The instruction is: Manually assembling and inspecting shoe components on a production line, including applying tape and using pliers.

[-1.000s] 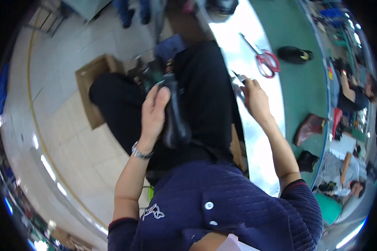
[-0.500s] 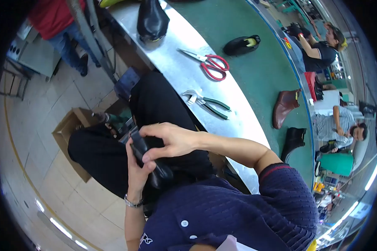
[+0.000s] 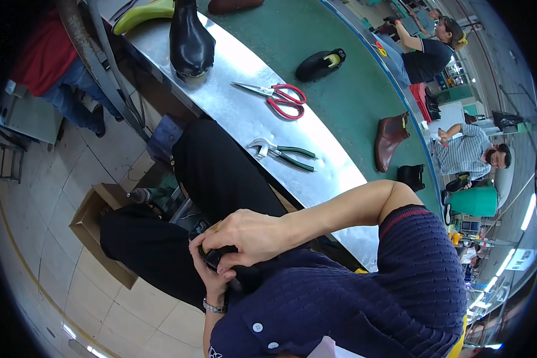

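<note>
My left hand (image 3: 207, 275) and my right hand (image 3: 246, 237) are both closed around a black shoe (image 3: 216, 258) held over my lap, the right hand on top and the left underneath. Most of the shoe is hidden by my fingers. A silver watch sits on my left wrist. On the metal bench edge (image 3: 232, 119) lie green-handled pliers (image 3: 283, 154) and red-handled scissors (image 3: 277, 98), both apart from my hands.
A black boot (image 3: 190, 42) stands at the bench's far end, with a black shoe (image 3: 320, 64) and a brown ankle boot (image 3: 390, 138) on the green belt (image 3: 340, 113). A cardboard box (image 3: 95, 227) lies on the tiled floor. Other people work across the belt.
My right hand left the pliers on the bench and came down onto the black shoe in my lap. Both hands drew the shoe closer to my body.
</note>
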The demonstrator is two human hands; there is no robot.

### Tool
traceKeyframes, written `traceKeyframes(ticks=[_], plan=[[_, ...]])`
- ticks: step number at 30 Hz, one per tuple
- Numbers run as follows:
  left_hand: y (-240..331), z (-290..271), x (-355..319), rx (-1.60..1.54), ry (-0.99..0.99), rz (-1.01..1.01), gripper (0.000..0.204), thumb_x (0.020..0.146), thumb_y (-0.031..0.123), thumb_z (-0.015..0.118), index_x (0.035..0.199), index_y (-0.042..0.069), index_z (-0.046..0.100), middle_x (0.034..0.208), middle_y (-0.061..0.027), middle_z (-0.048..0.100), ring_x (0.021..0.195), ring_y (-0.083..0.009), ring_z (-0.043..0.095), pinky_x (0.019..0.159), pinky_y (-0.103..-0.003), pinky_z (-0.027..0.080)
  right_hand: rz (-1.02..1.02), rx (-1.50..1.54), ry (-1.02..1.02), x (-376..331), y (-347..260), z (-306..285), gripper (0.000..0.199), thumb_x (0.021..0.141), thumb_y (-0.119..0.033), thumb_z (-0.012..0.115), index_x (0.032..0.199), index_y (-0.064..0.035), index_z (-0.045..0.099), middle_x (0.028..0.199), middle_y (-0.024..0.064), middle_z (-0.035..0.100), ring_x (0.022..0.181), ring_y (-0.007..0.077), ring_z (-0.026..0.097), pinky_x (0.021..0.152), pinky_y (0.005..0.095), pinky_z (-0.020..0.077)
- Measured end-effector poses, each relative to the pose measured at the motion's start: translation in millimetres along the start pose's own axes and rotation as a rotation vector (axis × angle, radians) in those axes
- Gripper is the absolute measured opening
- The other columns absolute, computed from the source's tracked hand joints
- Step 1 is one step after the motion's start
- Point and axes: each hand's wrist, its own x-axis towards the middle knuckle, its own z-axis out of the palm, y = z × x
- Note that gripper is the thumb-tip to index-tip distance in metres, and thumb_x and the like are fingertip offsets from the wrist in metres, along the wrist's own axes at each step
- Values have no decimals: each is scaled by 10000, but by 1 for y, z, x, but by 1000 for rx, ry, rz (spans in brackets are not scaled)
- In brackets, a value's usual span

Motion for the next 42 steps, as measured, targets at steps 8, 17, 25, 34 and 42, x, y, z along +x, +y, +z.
traceKeyframes(ticks=[8,17,25,34,42], plan=[[7,2,20,-96,-15,2,1110,539,757,772,1260,-3,407,1172,-89,487,1090,-217,506,962,-358,399,148,-135,-108,23,-7,-3,324,652,-126,682,956,-15,668,927,143,681,886,342,656,768,427,530],[4,-33,36,-205,-82,-97,1175,685,696,719,1492,14,204,1415,-113,390,1295,-228,415,1070,-357,351,34,-93,84,41,24,13,520,789,-236,723,1214,-16,519,1090,213,603,977,373,627,847,412,510],[45,-18,4,35,-182,-114,1132,780,481,754,1529,36,32,1545,-201,201,1418,-287,246,1134,-363,245,-392,-378,100,41,31,-1,183,747,-138,747,922,-96,715,1382,120,484,1336,332,396,1090,512,328],[62,-8,-41,-79,-26,-377,655,723,323,845,1185,-44,560,1195,-92,560,1111,-155,534,949,-301,419,-698,-437,-249,59,32,29,190,779,-249,693,691,-83,666,654,14,594,733,209,608,883,349,485],[71,7,-46,186,67,-310,572,698,396,853,956,-42,593,912,-111,649,856,-195,633,767,-307,487,-657,-386,-226,48,29,38,243,761,-217,672,576,-70,614,626,17,578,648,199,579,779,326,490]])
